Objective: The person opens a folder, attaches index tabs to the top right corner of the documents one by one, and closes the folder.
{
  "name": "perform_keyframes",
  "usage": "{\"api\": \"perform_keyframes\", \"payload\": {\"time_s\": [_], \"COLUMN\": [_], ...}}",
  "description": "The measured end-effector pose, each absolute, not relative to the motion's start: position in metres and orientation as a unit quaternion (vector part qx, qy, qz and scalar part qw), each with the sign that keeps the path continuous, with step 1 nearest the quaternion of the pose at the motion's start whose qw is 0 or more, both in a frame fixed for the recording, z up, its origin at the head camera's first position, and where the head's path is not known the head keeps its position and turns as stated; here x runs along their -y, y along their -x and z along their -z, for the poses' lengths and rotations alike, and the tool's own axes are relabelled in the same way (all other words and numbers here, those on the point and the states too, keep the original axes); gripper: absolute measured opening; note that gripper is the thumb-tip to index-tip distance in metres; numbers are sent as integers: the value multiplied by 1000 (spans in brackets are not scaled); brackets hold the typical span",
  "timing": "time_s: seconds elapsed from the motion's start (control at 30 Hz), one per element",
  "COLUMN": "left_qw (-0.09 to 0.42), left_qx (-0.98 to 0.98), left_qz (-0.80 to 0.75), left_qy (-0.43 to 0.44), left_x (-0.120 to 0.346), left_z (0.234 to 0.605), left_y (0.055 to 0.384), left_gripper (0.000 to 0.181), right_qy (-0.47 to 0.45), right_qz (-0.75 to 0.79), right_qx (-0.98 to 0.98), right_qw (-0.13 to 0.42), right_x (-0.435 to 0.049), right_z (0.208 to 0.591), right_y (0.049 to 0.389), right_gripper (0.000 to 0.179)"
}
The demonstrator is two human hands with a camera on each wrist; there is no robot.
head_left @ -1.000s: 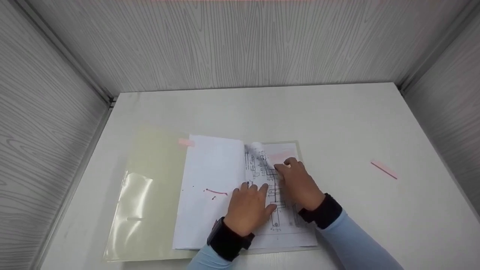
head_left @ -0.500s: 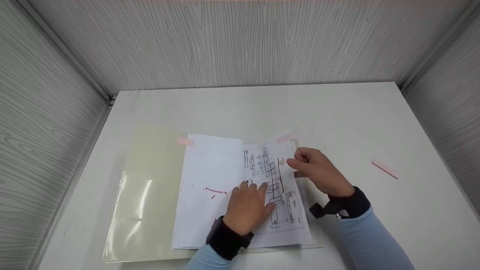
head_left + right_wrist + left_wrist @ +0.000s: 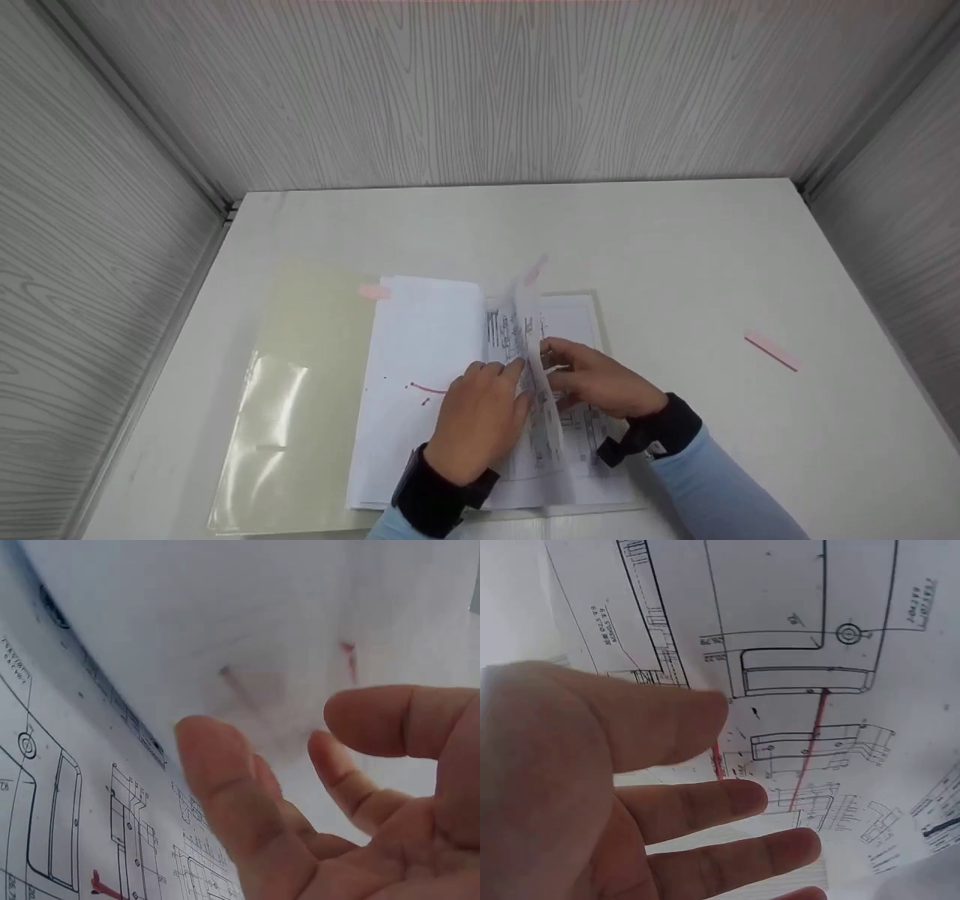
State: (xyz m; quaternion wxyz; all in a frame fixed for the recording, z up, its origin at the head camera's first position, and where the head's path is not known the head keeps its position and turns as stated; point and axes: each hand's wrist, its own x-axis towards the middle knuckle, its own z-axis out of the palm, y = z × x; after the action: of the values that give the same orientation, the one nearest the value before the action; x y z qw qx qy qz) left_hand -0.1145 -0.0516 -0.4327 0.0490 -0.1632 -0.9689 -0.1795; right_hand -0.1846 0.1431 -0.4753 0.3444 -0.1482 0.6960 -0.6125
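A clear, yellowish folder (image 3: 307, 397) lies spread on the table, with a white page (image 3: 431, 322) bearing red pen marks turned to its left side. Between my hands, a sheet of line drawings (image 3: 527, 304) stands half lifted, a pink tab (image 3: 535, 270) at its top. My left hand (image 3: 480, 420) is at the inner part of the pages, its fingertips by the lifted sheet; in the left wrist view its fingers extend loosely over drawings. Behind that sheet is my right hand (image 3: 600, 379). The right wrist view shows its thumb and fingers (image 3: 225, 772) apart, pinching nothing.
Another drawing page (image 3: 574, 315) lies beneath on the right side. A pink tab (image 3: 373, 291) sticks out from the left page. A pink strip with a dark red edge (image 3: 772, 351) lies on the table at right. Grey wood-grain panels (image 3: 480, 97) enclose the table.
My right hand pulled the curled sheet out flat to the right, then moved back left behind it. The sheet now stands nearly upright. My left hand stays about where it was.
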Motion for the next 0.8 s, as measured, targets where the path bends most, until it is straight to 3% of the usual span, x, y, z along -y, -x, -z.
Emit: {"api": "perform_keyframes", "payload": {"time_s": [0.23,0.4,0.53,0.63,0.8], "left_qw": [172,235,295,307,247], "left_qx": [942,921,888,868,879], "left_qz": [263,284,300,296,254], "left_qy": [119,125,187,254,318], "left_x": [74,87,83,74,58], "left_z": [393,363,352,354,368], "left_y": [95,72,53,43,40], "left_gripper": [35,33,32,35,42], "right_qy": [224,310,379,403,416], "right_qz": [534,451,414,375,328], "right_qx": [-738,-787,-798,-816,-838], "right_qw": [346,286,221,178,129], "right_x": [-133,-119,-106,-99,-96], "right_z": [477,477,479,482,488], "right_y": [171,162,155,147,137], "right_gripper": [51,58,56,45,50]}}
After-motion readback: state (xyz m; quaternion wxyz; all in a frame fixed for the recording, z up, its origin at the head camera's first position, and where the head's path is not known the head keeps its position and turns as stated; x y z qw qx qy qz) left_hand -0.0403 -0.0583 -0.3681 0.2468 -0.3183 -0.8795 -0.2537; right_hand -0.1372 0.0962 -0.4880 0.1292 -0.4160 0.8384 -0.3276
